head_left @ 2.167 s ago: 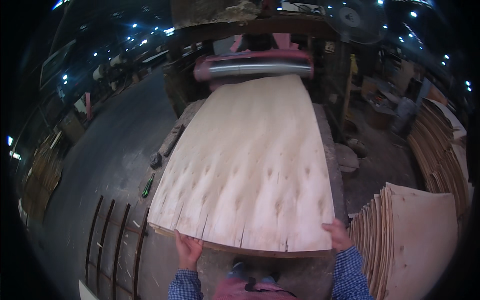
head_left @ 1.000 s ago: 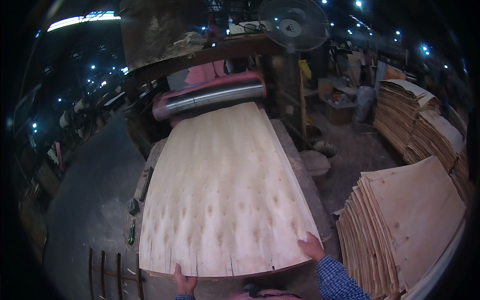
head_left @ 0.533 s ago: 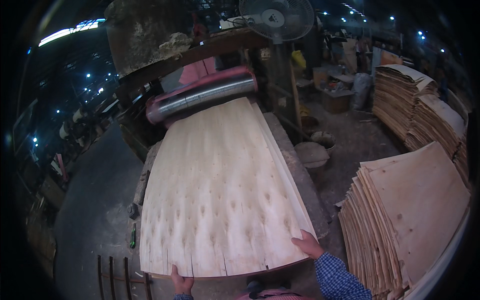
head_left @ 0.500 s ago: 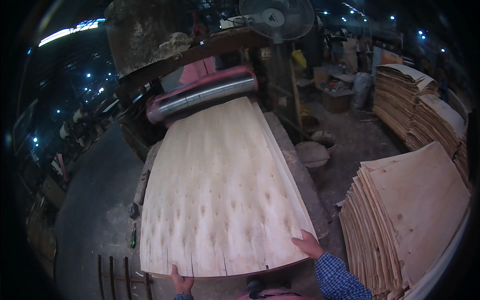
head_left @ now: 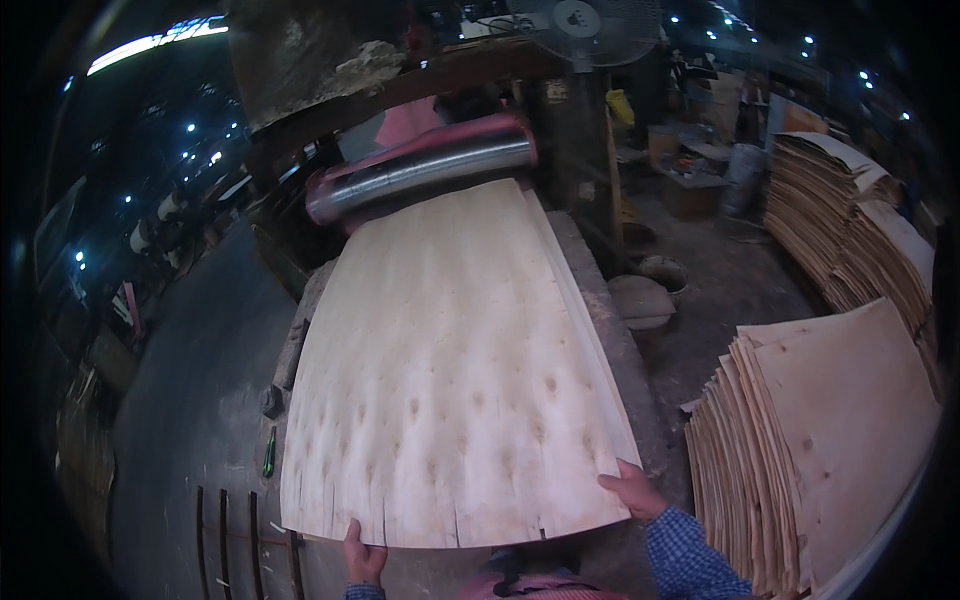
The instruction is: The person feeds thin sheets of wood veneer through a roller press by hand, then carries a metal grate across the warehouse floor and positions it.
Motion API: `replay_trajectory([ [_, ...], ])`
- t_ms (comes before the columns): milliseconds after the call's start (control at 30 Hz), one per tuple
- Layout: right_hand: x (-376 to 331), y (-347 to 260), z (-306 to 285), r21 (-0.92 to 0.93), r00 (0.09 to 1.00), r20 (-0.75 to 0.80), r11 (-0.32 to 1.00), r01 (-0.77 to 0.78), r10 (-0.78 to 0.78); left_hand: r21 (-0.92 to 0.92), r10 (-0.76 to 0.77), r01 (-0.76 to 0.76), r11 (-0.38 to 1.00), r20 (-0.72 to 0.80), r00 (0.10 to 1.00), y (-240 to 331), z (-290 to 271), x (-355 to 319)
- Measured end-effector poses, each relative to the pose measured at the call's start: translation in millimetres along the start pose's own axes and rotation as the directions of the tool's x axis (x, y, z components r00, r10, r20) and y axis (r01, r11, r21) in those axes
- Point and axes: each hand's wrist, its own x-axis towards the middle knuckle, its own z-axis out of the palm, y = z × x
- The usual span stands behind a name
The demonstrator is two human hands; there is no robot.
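long concrete bench [head_left: 610, 330] is running from the near edge up to the roller [head_left: 420, 172] at the far end. a big pale veneer sheet [head_left: 450, 370] is lying flat on it, covering most of the top and overhanging the near end, its near edge split in several places. a narrow strip of bare bench is showing along the sheet's right side. grey floor [head_left: 190, 400] is lying to the left, with a small green tool [head_left: 268, 452] and a dark lump [head_left: 271, 400] sitting on it just beside the sheet's left edge. on the right, the floor is carrying a leaning stack of veneer sheets [head_left: 820, 440] and a taller stack [head_left: 850, 230] further back.
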Motion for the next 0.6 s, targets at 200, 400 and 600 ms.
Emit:
replay_trajectory([
  [200,-51.0,-97.5,26.3,0.161,0.997,0.058,0.986,0.037,-0.046,-0.182,-0.118,0.082,0.980,-0.200,0.973,31.6,44.0,-41.9],
  [400,35.7,-113.3,42.5,0.234,0.984,-0.125,0.960,0.153,-0.126,-0.337,-0.096,0.039,0.941,-0.155,0.983,50.9,80.9,103.9],
  [600,12.5,-21.5,49.2,-0.959,0.858,-0.072,0.272,0.080,-0.509,-0.395,-0.085,0.034,0.918,-0.111,0.990,37.7,111.6,222.1],
])
